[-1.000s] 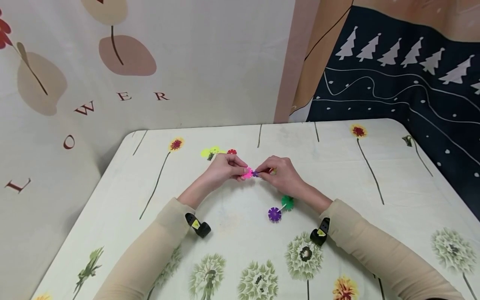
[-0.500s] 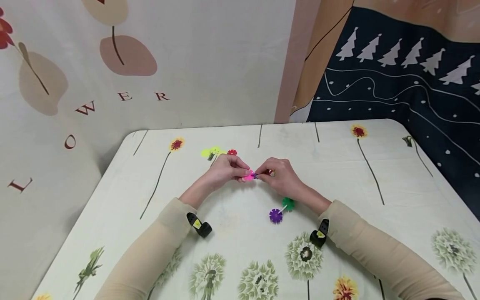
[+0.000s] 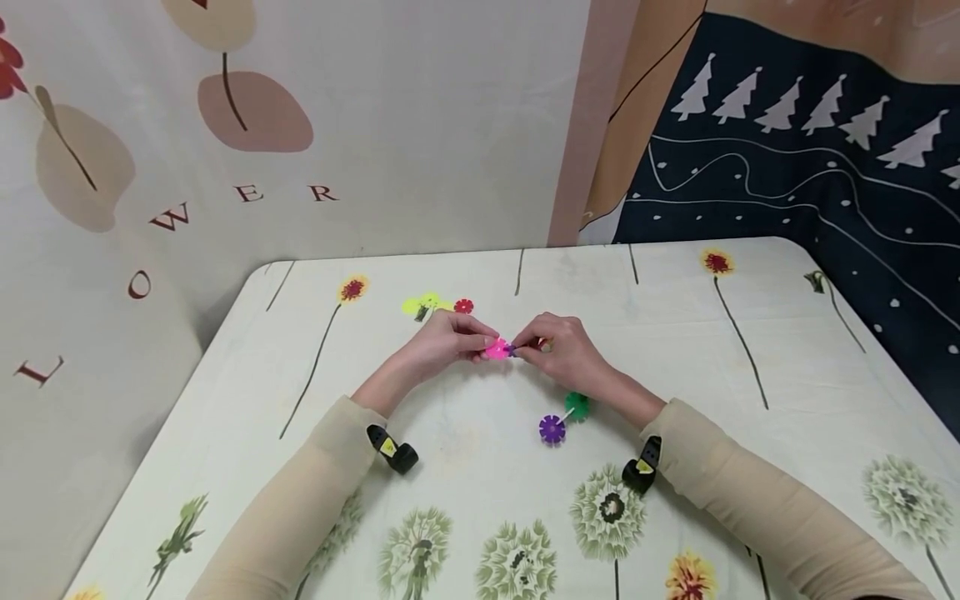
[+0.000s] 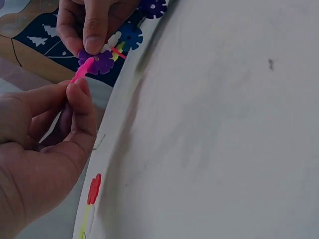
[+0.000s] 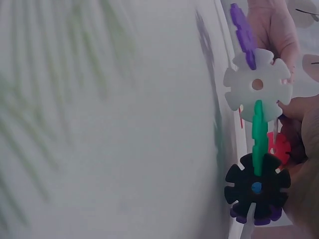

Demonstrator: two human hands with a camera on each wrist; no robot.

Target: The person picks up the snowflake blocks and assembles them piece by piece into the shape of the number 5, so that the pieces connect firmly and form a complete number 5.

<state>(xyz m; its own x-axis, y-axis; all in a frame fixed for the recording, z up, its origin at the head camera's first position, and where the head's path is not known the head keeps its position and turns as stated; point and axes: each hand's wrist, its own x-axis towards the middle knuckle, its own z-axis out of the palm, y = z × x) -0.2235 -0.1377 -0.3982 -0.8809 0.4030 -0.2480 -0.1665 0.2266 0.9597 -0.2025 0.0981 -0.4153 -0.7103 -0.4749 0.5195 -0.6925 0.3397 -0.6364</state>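
Over the table's middle, my left hand [image 3: 450,342] pinches a pink notched interlocking disc [image 3: 497,349] between thumb and fingers. My right hand [image 3: 558,346] pinches a purple interlocking disc [image 4: 102,61], its edge meeting the pink one. How deeply their slots engage cannot be told. A blue disc [image 4: 131,37] and more pieces show beyond the right fingers in the left wrist view. By the right hand, the right wrist view shows a joined chain with a white disc [image 5: 244,84], a green disc [image 5: 259,139] and a black disc [image 5: 244,184].
Yellow discs [image 3: 429,300] and a red disc [image 3: 463,307] lie behind my left hand. A purple disc [image 3: 552,429] and a green disc [image 3: 577,406], linked by a white piece, appear below my right forearm. The flower-printed tablecloth [image 3: 465,467] meets a hanging cloth at the back.
Both hands stay almost in place, with the pink and purple discs held edge to edge. The left hand shifts slightly, and more of the pink disc's face shows.
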